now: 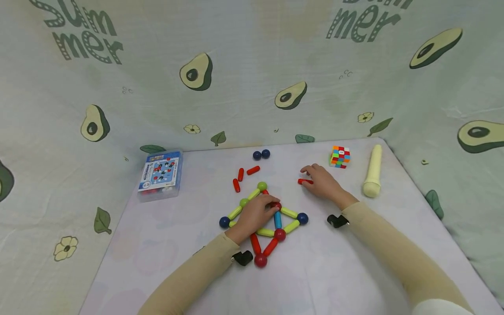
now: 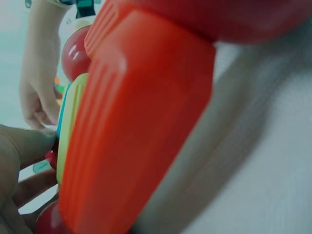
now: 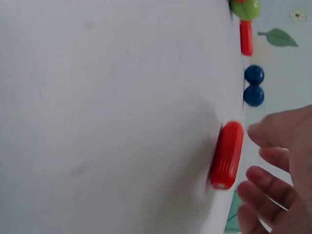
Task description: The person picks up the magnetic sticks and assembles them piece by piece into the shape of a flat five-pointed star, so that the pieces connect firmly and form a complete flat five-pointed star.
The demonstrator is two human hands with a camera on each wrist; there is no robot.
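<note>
A flat frame of magnetic rods and balls lies on the table. My left hand point(image 1: 256, 214) reaches over it, thumb and fingers pinching a red ball point(image 1: 278, 205) where a blue rod point(image 1: 278, 220) and a yellow-green rod point(image 1: 289, 212) meet. In the left wrist view, a large red rod point(image 2: 141, 112) hides part of this grip. My right hand point(image 1: 322, 181) is at a loose red rod point(image 1: 302, 181) right of the frame. Its fingers are loosely bent, and the right wrist view shows the thumb beside the red rod point(image 3: 227, 155), not closed round it.
Several loose red rods point(image 1: 253, 170) and two dark blue balls point(image 1: 257, 155) lie behind the frame. A boxed set point(image 1: 159, 175) stands at the back left. A puzzle cube point(image 1: 340, 157) and a pale yellow club-shaped object point(image 1: 373, 171) are at the back right, before a hanging cloth.
</note>
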